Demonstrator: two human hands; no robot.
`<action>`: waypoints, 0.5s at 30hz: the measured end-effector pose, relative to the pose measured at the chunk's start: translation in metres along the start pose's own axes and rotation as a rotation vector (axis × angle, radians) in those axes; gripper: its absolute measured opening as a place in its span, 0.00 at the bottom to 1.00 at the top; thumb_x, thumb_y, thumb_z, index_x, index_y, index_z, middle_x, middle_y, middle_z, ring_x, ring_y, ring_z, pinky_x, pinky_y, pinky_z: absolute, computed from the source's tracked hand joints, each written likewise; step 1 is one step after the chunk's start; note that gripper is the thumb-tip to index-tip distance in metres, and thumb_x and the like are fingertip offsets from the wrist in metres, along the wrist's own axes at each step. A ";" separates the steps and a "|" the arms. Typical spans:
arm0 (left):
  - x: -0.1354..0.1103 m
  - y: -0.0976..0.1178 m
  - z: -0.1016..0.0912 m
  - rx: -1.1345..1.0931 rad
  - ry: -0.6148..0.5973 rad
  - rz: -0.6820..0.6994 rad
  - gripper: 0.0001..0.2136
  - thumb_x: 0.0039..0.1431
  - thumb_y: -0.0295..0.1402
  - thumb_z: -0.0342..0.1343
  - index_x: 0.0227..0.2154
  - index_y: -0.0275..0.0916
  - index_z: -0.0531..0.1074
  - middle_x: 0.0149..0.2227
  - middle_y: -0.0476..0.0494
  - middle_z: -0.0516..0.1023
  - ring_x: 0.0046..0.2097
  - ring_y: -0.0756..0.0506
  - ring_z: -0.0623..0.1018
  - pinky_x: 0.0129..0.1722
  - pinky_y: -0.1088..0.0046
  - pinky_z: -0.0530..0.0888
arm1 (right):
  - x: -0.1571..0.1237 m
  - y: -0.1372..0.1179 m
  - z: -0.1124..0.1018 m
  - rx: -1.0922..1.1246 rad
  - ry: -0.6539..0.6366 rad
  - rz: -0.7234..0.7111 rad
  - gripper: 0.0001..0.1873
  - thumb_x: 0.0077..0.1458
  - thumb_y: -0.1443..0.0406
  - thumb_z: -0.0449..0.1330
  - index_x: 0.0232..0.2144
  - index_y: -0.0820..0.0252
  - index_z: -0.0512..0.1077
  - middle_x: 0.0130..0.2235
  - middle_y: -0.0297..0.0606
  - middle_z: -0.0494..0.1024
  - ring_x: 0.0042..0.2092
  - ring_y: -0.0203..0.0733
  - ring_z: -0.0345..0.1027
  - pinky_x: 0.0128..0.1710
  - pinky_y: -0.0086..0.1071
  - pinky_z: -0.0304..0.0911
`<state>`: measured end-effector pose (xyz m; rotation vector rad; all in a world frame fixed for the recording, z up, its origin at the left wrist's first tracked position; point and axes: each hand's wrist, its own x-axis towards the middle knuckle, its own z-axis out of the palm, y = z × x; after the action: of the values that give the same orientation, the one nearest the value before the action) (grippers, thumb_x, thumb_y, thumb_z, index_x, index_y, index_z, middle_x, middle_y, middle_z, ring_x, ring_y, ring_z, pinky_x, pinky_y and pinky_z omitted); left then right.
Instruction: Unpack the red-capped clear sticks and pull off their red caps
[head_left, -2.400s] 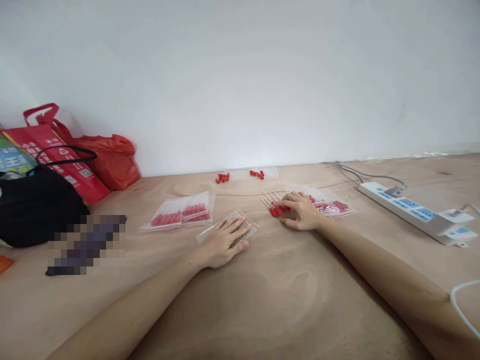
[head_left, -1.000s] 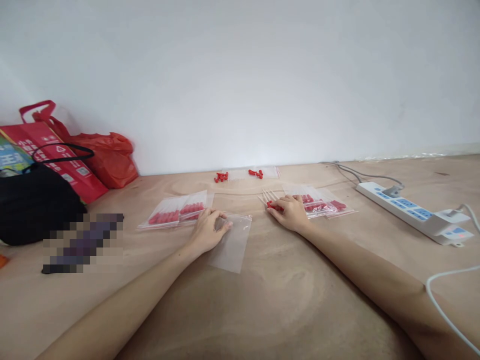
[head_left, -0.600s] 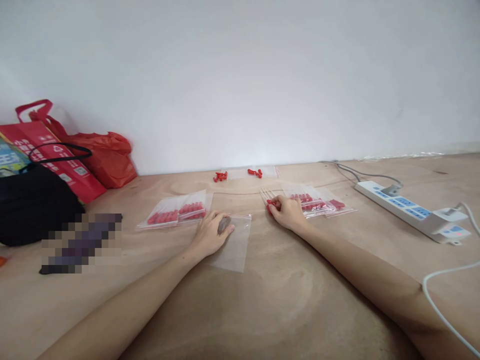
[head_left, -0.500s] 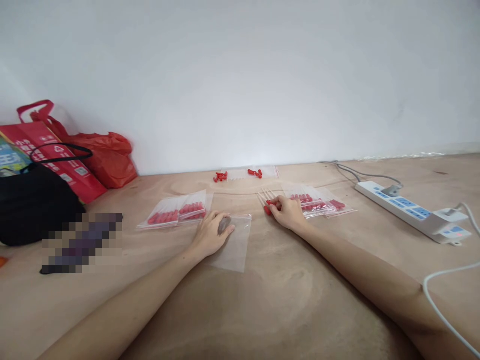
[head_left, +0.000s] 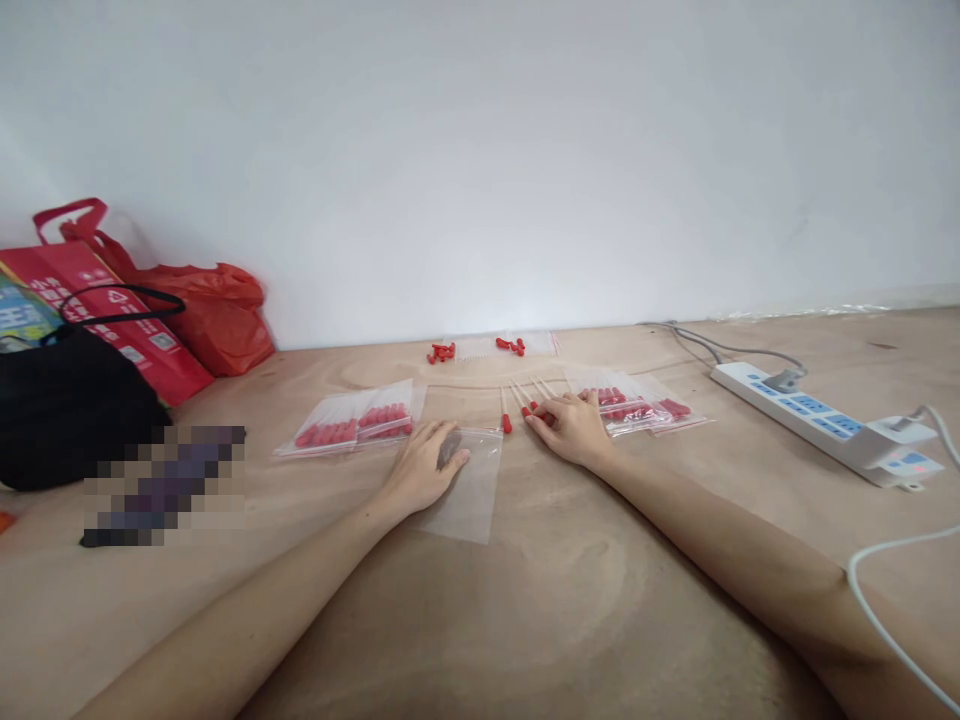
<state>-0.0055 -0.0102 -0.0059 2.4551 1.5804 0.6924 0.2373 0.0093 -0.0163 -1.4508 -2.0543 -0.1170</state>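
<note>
Left zip bags (head_left: pixel 339 406) hold red pieces (head_left: pixel 327 433) in rows. Left hand (head_left: pixel 421 468) on flat clear bag (head_left: pixel 471 500), thumb wide of fingers. Loose red-ended sticks (head_left: pixel 507 424) fanned on bench (head_left: pixel 562 600), partly under right hand (head_left: pixel 573 430), fingers curled, grip unclear; right zip bags (head_left: pixel 646 389) hold more red pieces.

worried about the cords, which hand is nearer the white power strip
Right. The right hand is left of the white power strip, with bags of red pieces between them; the left hand is farther left, over a clear bag.
</note>
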 end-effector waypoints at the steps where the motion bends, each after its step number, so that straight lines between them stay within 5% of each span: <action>1: 0.000 -0.001 0.000 -0.003 -0.004 0.005 0.17 0.54 0.37 0.49 0.46 0.36 0.64 0.50 0.39 0.67 0.53 0.41 0.64 0.53 0.60 0.61 | 0.000 -0.001 0.000 0.008 0.015 -0.011 0.12 0.53 0.58 0.51 0.26 0.57 0.70 0.27 0.34 0.75 0.32 0.37 0.63 0.38 0.35 0.40; 6: -0.001 -0.004 0.004 -0.122 0.001 -0.009 0.19 0.52 0.38 0.51 0.47 0.39 0.63 0.48 0.40 0.68 0.51 0.41 0.67 0.50 0.59 0.63 | -0.004 -0.011 -0.001 0.057 0.046 -0.132 0.13 0.54 0.60 0.51 0.24 0.58 0.70 0.25 0.33 0.74 0.31 0.36 0.62 0.37 0.35 0.41; 10: 0.006 -0.007 0.000 -0.412 0.042 -0.071 0.20 0.47 0.32 0.53 0.45 0.39 0.62 0.37 0.46 0.68 0.33 0.49 0.73 0.35 0.70 0.71 | -0.008 -0.017 0.001 0.064 0.022 -0.207 0.11 0.53 0.61 0.52 0.24 0.58 0.70 0.25 0.33 0.75 0.33 0.36 0.63 0.39 0.35 0.41; 15: 0.029 -0.044 -0.052 -0.622 0.186 -0.241 0.24 0.40 0.31 0.56 0.44 0.39 0.60 0.34 0.51 0.65 0.26 0.54 0.71 0.26 0.77 0.69 | -0.009 -0.015 0.002 0.039 0.003 -0.223 0.11 0.52 0.62 0.52 0.24 0.59 0.70 0.26 0.34 0.75 0.34 0.38 0.62 0.40 0.36 0.42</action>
<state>-0.0553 0.0279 0.0326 1.7655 1.4020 1.1789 0.2248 -0.0031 -0.0187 -1.1940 -2.1984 -0.1688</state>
